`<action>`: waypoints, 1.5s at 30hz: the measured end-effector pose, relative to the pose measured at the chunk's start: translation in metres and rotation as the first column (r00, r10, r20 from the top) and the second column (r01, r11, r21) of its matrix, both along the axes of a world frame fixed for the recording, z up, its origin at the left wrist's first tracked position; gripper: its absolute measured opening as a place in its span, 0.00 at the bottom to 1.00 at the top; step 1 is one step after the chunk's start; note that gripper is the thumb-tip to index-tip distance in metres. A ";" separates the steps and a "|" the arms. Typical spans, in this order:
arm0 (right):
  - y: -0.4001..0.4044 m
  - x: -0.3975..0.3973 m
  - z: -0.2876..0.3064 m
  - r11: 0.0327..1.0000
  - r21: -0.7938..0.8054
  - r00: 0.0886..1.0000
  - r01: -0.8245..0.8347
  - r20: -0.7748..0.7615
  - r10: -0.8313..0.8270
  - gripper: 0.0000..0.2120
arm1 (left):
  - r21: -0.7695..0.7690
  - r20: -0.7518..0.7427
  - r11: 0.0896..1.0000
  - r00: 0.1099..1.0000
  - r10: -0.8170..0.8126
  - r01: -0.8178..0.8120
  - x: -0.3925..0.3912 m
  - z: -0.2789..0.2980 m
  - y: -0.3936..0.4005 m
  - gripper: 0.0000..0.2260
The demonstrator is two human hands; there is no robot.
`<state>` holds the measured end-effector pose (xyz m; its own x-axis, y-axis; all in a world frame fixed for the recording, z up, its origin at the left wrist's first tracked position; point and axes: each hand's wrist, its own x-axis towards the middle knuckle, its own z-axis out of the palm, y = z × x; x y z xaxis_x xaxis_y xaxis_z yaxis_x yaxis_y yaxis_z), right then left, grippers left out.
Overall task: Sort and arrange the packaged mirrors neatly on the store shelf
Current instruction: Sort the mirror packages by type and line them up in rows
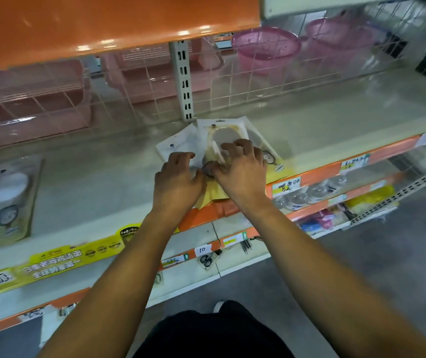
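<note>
Both hands are down on a small heap of packaged mirrors point(222, 140) lying flat near the front edge of the pale shelf point(108, 182), just in front of the slotted upright post point(184, 81). The left hand point(178, 177) lies palm down on the left side of the heap, its fingers loosely bent over a white-backed pack; whether it actually grips the pack I cannot tell. The right hand point(240, 169) sits just beside it, touching it at the thumbs, with fingers arched like a claw and the fingertips pressing on the clear blister of the top pack, where an oval mirror shows through. The packs are fanned out unevenly, overlapping one another, and a yellow card corner pokes out over the shelf's orange lip. Well apart, at the far left of the same shelf, another mirror pack point(5, 200) lies alone, blurred. Behind a wire grid at the back stand pink baskets point(266, 50) and pink trays point(39, 99). Price labels point(285, 187) are stuck along the orange edge strip, and more goods show on the lower shelves.
</note>
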<state>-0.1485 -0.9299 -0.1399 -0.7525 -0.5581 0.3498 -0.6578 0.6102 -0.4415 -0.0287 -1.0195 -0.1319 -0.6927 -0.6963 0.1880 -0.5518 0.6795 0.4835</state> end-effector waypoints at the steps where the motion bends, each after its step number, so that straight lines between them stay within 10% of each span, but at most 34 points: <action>1: 0.001 -0.003 0.001 1.000 -0.007 1.000 0.004 0.011 -0.004 0.25 | 0.004 0.000 1.000 1.000 -0.006 0.006 -0.004 0.001 0.001 0.19; 32: -0.019 -0.009 -0.023 0.950 0.308 0.977 -0.048 0.212 -0.020 0.37 | 0.051 0.056 0.998 0.998 0.034 -0.037 -0.005 -0.002 -0.017 0.19; 45: -0.059 0.049 -0.008 0.941 0.108 0.937 -0.322 0.177 0.300 0.28 | -0.035 -0.001 0.969 0.969 0.247 -0.247 0.064 -0.006 -0.025 0.19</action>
<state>-0.0997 -0.9892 -0.1482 -0.5725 -0.8063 0.1488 -0.7539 0.4464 -0.4820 0.0353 -1.0448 -0.1379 -0.5011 -0.8389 0.2126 -0.7062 0.5384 0.4599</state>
